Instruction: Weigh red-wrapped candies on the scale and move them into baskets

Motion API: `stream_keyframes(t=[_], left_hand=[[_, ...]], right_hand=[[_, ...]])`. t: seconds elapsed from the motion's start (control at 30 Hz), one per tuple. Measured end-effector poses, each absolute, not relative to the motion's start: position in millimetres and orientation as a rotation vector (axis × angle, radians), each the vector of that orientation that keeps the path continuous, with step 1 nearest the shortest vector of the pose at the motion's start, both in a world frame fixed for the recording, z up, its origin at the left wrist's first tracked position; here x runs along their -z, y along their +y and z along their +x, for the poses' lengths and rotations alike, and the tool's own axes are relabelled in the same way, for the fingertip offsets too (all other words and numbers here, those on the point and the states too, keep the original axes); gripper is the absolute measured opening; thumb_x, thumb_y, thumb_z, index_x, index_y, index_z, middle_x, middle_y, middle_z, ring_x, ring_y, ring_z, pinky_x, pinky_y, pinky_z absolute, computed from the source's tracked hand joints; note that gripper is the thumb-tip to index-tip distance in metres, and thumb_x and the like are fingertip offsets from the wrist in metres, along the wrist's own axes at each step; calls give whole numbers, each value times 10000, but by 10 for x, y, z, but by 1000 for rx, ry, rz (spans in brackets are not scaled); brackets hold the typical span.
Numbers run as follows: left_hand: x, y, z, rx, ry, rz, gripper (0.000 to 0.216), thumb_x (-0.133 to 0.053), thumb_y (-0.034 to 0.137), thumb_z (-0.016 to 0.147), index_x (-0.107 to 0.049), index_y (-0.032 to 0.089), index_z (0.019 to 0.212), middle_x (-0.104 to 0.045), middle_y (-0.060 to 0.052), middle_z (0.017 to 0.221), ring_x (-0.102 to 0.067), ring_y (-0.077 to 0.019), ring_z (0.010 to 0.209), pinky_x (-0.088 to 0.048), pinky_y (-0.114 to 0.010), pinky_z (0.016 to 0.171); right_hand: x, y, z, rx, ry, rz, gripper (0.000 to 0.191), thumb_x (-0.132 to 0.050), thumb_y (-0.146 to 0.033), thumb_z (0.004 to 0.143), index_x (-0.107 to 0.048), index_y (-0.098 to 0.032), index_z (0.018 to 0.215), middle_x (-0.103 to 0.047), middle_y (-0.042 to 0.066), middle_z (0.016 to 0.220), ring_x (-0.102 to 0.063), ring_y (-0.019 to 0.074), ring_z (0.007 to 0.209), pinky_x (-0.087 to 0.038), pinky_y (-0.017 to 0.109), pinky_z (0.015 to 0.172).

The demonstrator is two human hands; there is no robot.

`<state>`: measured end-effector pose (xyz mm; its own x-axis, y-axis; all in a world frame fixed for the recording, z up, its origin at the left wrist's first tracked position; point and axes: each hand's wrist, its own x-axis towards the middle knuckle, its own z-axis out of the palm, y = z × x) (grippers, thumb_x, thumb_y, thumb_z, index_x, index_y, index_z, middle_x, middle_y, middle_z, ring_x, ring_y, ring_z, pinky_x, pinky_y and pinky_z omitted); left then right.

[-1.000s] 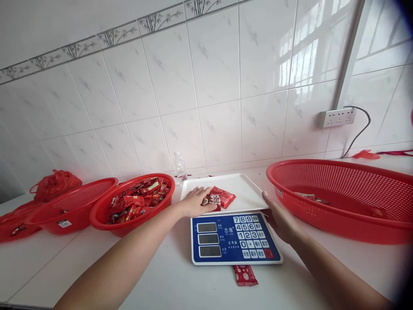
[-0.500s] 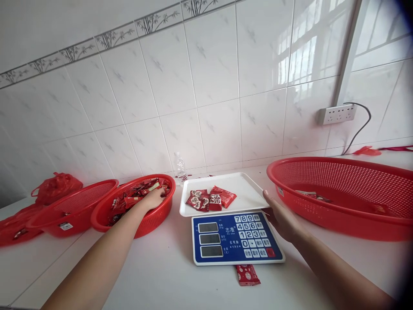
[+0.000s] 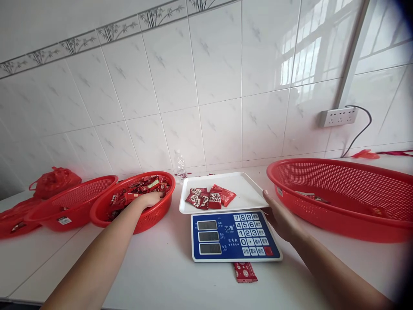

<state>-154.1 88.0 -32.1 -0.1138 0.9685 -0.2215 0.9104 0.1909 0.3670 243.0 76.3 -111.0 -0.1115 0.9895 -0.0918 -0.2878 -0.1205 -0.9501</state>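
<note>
My left hand (image 3: 151, 199) reaches into a red plastic basket (image 3: 164, 211) of small red-wrapped packets (image 3: 135, 189). Its fingers are hidden below the near right rim, so I cannot see what they touch. At the right edge of the scale's white weighing tray (image 3: 238, 185), my right hand (image 3: 280, 219) is closed on the side, thumb at the rim and fingers beneath. Several red packets (image 3: 211, 199) lie on the tray's left half. In front sits the scale's blue keypad panel (image 3: 235, 237), and another red packet (image 3: 245, 272) sticks out from under it.
A large red basket (image 3: 322, 224) with a few packets inside stands at the right. Another red basket (image 3: 77, 206) and red plastic bags (image 3: 56, 183) are at the far left. A clear bottle (image 3: 180, 165) stands behind the tray, near the tiled wall. A socket strip (image 3: 339, 116) hangs at the right.
My left hand has moved slightly down and nearer within the basket, its fingers now sunk out of sight. My right hand stays at the tray's edge. The view has shifted slightly.
</note>
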Motion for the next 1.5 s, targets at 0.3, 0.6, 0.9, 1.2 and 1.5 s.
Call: stream_keyframes(t=[0.3,0.6,0.9,1.2,1.5], left_hand=[[306,779,-1510,-404,1971,1663,285,-597,181,604,-633,248,879,-693,-29,725,-656,-245,647,-471,-281,513],[371,906,-1573,-866,2141,1658,188,-613,215,698,-566,227,880,-622,3,718,-592,-177,598,-450,-262,560],[180,886,-1047,-1330,1868,1820,344,-511,269,836,-444,208,1168,-623,-65,1073,-619,-174,922,-488,-267,758],[400,887,-415,-1065,1655,1984,371,-562,226,805,-525,217,1174,-637,-52,995,-623,-132,643,-511,-254,605],[500,921,-367,-888,1778,2277,296,-482,278,859,-580,199,1127,-547,-107,1253,-444,-280,1208,-329,-416,1026]], right_hand=[[1143,786,2441,-1491,-990,-984,440,-456,-505,885,-567,-226,1207,-737,76,917,-659,291,955,-535,388,791],[1074,735,2428,-1506,-981,-1000,397,-436,-453,909,-545,-233,1221,-726,79,971,-653,291,969,-538,393,780],[1116,770,2434,-1480,-1002,-991,446,-447,-499,895,-549,-220,1227,-732,76,949,-665,292,936,-539,380,745],[1160,797,2452,-1474,-1050,-965,482,-459,-527,878,-528,-243,1261,-735,67,952,-669,294,933,-535,400,752],[1143,782,2454,-1489,-1028,-946,451,-483,-496,877,-538,-242,1247,-734,65,959,-661,274,959,-516,386,815]])
